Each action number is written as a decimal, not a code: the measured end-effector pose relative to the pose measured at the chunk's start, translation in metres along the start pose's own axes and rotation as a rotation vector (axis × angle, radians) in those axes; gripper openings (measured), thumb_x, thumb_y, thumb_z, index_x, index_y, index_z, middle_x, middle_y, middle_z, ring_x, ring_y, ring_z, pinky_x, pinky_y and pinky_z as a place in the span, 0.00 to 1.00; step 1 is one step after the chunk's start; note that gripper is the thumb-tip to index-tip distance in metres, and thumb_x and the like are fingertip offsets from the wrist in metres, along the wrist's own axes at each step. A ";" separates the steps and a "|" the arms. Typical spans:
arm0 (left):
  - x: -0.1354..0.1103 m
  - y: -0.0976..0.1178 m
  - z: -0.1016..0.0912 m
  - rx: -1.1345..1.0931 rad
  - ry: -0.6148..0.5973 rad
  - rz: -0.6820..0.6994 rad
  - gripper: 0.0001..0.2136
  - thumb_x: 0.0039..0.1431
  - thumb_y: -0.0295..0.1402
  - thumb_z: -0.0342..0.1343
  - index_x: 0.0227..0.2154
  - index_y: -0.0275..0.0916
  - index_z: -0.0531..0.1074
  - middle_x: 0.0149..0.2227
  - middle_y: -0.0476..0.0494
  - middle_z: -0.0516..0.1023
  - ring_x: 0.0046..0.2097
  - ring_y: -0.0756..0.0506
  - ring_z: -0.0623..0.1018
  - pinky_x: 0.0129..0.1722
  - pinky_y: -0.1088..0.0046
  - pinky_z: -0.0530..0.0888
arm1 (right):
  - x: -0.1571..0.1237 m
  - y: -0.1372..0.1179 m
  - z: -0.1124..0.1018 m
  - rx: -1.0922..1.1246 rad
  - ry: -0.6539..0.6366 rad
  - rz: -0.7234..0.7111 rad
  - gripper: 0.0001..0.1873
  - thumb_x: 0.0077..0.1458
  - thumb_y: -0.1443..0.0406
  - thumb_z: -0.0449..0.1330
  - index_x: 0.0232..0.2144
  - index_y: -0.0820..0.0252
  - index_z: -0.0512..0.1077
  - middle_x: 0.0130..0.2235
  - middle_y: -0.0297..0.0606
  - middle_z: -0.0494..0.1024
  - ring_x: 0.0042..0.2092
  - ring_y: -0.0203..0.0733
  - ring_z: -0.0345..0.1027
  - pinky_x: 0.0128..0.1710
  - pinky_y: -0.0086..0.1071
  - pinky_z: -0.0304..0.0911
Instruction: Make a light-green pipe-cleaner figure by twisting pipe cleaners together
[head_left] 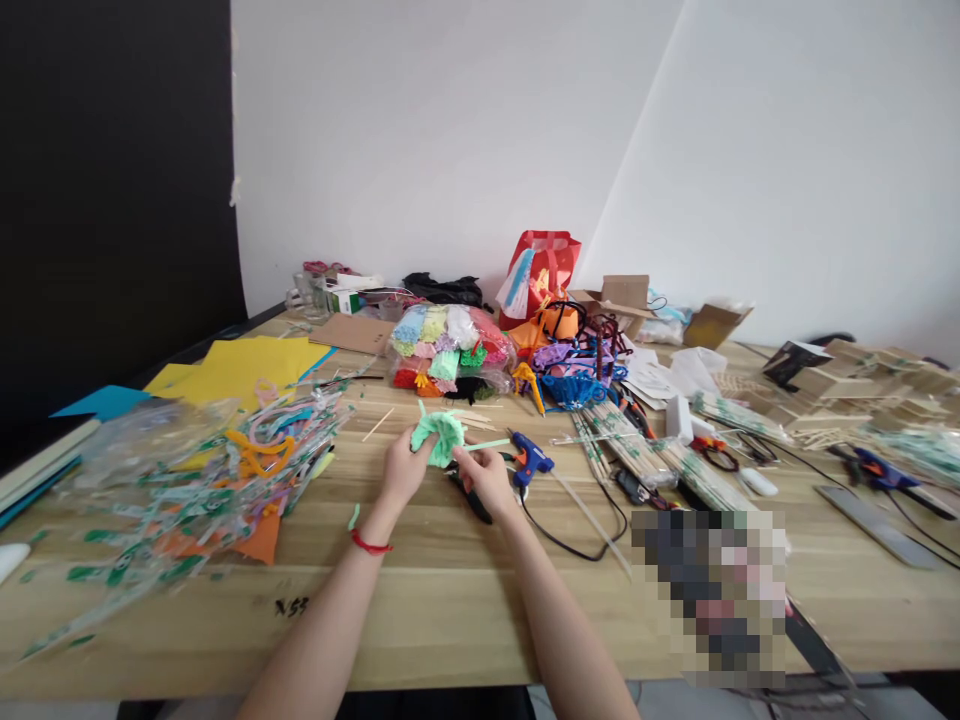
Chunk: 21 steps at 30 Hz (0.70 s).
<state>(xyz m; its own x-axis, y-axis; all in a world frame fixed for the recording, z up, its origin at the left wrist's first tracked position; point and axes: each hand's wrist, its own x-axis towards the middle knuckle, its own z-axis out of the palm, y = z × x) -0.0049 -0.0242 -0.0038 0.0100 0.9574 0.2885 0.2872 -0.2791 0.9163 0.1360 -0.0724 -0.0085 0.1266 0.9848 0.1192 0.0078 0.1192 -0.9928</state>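
My left hand (403, 466) is closed around a light green fuzzy bundle of pipe cleaners (439, 435), held just above the wooden table (450, 590). A red string circles that wrist. My right hand (487, 478) pinches a loose green pipe-cleaner strand (487, 444) that sticks out to the right from the bundle. Black-handled scissors (471, 495) lie under the right hand. A blue glue gun (531, 459) rests on the table right beside it, its black cord curling toward me.
A heap of clear wrappers and coloured pipe cleaners (202, 480) lies at left, yellow sheets (247, 365) behind. Bags of coloured pompoms (450, 350), a red bag (541, 270), bundles of wooden sticks (645, 450), cardboard boxes and a second glue gun (881, 470) crowd the far and right side.
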 end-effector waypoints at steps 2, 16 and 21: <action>-0.003 0.002 0.001 0.037 -0.052 0.031 0.12 0.51 0.40 0.53 0.34 0.38 0.74 0.31 0.45 0.79 0.34 0.43 0.75 0.34 0.72 0.68 | 0.000 0.001 0.002 -0.014 0.066 -0.039 0.24 0.45 0.51 0.59 0.38 0.65 0.70 0.16 0.26 0.64 0.16 0.29 0.52 0.15 0.23 0.48; -0.014 0.002 0.020 0.050 -0.123 0.061 0.13 0.50 0.41 0.54 0.33 0.39 0.73 0.31 0.43 0.79 0.33 0.44 0.76 0.33 0.73 0.68 | 0.007 0.020 -0.001 -0.348 0.264 -0.116 0.15 0.46 0.57 0.55 0.17 0.61 0.65 0.17 0.30 0.64 0.21 0.33 0.54 0.20 0.26 0.49; -0.014 0.000 0.020 0.110 -0.095 0.041 0.11 0.48 0.41 0.54 0.29 0.39 0.74 0.27 0.45 0.79 0.31 0.44 0.75 0.31 0.74 0.67 | 0.003 0.019 0.006 -0.346 0.336 -0.135 0.16 0.45 0.56 0.56 0.14 0.60 0.63 0.15 0.29 0.62 0.20 0.33 0.52 0.20 0.26 0.48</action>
<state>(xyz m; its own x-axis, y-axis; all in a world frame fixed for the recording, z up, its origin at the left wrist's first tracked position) 0.0143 -0.0360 -0.0130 0.1126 0.9496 0.2927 0.3881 -0.3132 0.8668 0.1310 -0.0664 -0.0274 0.4139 0.8614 0.2944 0.3673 0.1379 -0.9198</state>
